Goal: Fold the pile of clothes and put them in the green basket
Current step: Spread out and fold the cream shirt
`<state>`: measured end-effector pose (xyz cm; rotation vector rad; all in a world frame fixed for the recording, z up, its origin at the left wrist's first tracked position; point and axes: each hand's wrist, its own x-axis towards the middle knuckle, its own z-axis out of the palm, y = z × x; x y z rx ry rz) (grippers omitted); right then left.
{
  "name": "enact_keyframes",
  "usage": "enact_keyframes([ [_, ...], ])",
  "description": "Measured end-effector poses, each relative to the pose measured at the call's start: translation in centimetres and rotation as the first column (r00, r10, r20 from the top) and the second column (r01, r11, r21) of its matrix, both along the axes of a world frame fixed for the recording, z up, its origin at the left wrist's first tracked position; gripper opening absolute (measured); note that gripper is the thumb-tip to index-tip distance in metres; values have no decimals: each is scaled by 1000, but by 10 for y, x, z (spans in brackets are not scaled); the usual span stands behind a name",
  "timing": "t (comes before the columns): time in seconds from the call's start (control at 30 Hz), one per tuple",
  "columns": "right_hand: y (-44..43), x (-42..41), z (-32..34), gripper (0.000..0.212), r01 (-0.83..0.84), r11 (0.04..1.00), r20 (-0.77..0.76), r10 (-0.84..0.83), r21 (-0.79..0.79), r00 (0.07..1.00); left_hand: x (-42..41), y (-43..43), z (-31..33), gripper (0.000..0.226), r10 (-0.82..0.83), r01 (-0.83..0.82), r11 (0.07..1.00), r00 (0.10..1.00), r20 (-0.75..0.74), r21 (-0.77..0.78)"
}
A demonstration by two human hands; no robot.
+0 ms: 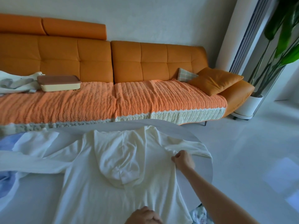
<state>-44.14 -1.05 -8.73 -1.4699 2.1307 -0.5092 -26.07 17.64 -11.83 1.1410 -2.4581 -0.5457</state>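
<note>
The right hand (182, 160) pinches the white hoodie (90, 191) at its right shoulder, fingers curled tight. The left hand (144, 215), cut off at the near edge, lies curled on the hem; I cannot tell whether it grasps cloth. The hoodie lies flat on the grey table (40, 199), hem near, collar far, sleeves spread left and right.

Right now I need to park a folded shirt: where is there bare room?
Bare table below the hoodie's outstretched sleeve; sofa seat between box and cushions. Crowded around the right hand.
</note>
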Motion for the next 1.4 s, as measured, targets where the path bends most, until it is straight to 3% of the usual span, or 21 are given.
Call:
enact_keyframes([
  [0.03, 2, -1, -2, 14, -34, 999, -13, 34, -12, 999, 4, -4, 1, 23, 97, -92, 988, 994, -40, 126],
  [0.07, 6, -2, -1, 22, -72, 995, -40, 70, -67, 997, 7, -6, 5, 40, 188, -188, 976, 982, 10, 112],
  [0.1, 12, -2, 0, 30, -119, 978, -93, 105, -170, 990, 8, -13, 9, 45, 252, -254, 967, 966, 59, 25],
  [0.17, 29, -2, 2, 44, -296, 881, -216, 229, -369, 949, 15, -12, 17, 39, 220, -222, 967, 975, -30, -123],
  [0.23, 49, -3, -2, 75, -561, 776, -324, 472, -290, 820, 25, -19, 17, 47, 295, -282, 933, 955, 26, -224],
  [0.27, 58, -5, -7, 85, -672, 714, -366, 582, -198, 726, 33, -20, 17, 58, 354, -335, 923, 932, 74, -188],
  [0.33, 74, -7, -20, 83, -774, 632, -392, 702, -40, 594, 41, -24, -1, 78, 424, -393, 901, 887, 180, -185],
  [0.47, 76, -8, -22, 90, -776, 629, -321, 747, 54, 583, 46, -24, -3, 53, 490, -480, 871, 867, 94, -107],
  [0.5, 71, -8, -19, 98, -762, 647, -267, 738, 18, 621, 46, -28, 4, 48, 503, -493, 858, 863, 41, -143],
  [0.57, 57, -13, -17, 101, -609, 778, -80, 604, -155, 793, 40, -40, 22, 41, 523, -513, 828, 852, -17, -226],
  [0.63, 40, -28, -9, 57, -274, 915, 192, 338, -295, 922, 28, -57, 34, 43, 521, -501, 816, 854, -8, -288],
  [0.67, 32, -38, -5, 35, -107, 945, 304, 204, -308, 931, 19, -65, 43, 42, 516, -486, 824, 856, 29, -292],
  [0.7, 26, -48, 1, 27, 30, 954, 352, 80, -298, 933, 8, -74, 51, 42, 503, -461, 835, 861, 76, -302],
  [0.8, 17, -85, 12, 30, 275, 934, 322, -195, -227, 927, -26, -110, 59, 46, 424, -406, 905, 886, 191, -126],
  [0.9, 10, -117, 5, 42, 443, 896, 394, -399, -23, 828, -57, -147, 51, 53, 343, -359, 933, 888, 306, -4],
  [0.93, 7, -130, -2, 45, 471, 878, 495, -447, 84, 746, -70, -159, 47, 55, 325, -351, 936, 891, 316, 27],
  [1.03, 6, -155, -30, 79, 341, 836, 713, -546, 429, 441, -88, -179, 34, 62, 320, -362, 932, 852, 414, 26],
  [1.13, -2, -166, -48, 97, 188, 845, 811, -534, 501, 237, -96, -182, 13, 59, 336, -360, 933, 863, 376, -8],
  [1.2, -11, -164, -45, 86, 207, 841, 823, -536, 501, 187, -95, -179, 7, 55, 344, -349, 936, 890, 297, -39],
  [1.3, -21, -156, -34, 40, 340, 845, 862, -483, 413, 155, -93, -181, 4, 60, 316, -324, 946, 906, 281, -18],
  [1.4, -33, -153, -31, 30, 527, 780, 907, -419, 337, 40, -94, -185, 1, 56, 342, -373, 926, 898, 276, 64],
])
